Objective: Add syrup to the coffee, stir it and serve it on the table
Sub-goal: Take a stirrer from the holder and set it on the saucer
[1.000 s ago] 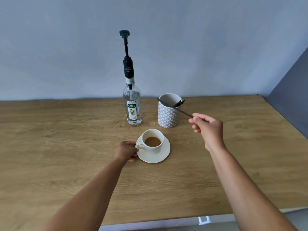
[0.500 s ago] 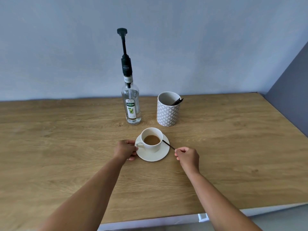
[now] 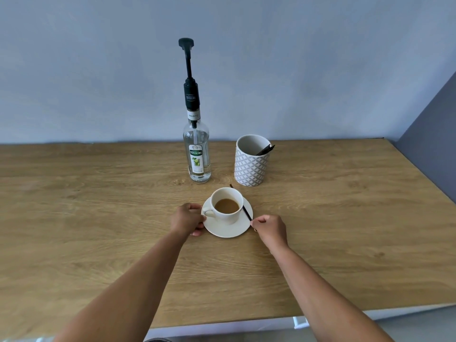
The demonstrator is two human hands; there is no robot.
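A white cup of brown coffee (image 3: 227, 205) stands on a white saucer (image 3: 228, 230) in the middle of the wooden table (image 3: 98, 230). My left hand (image 3: 188, 218) holds the saucer's left rim beside the cup's handle. My right hand (image 3: 270, 229) pinches the near end of a thin black stirrer (image 3: 246, 213). The stirrer lies across the saucer's right side behind the cup, its far tip showing past the cup. A clear syrup bottle (image 3: 197, 154) with a tall black pump stands behind the cup.
A patterned grey-white holder (image 3: 251, 166) with black stirrers in it stands right of the bottle. The table's front edge runs close below my forearms. A blue-grey wall rises behind, with a darker panel at the right.
My right hand carried the stirrer from beside the holder down to the saucer and laid it along the cup's right side. The left hand stayed at the saucer.
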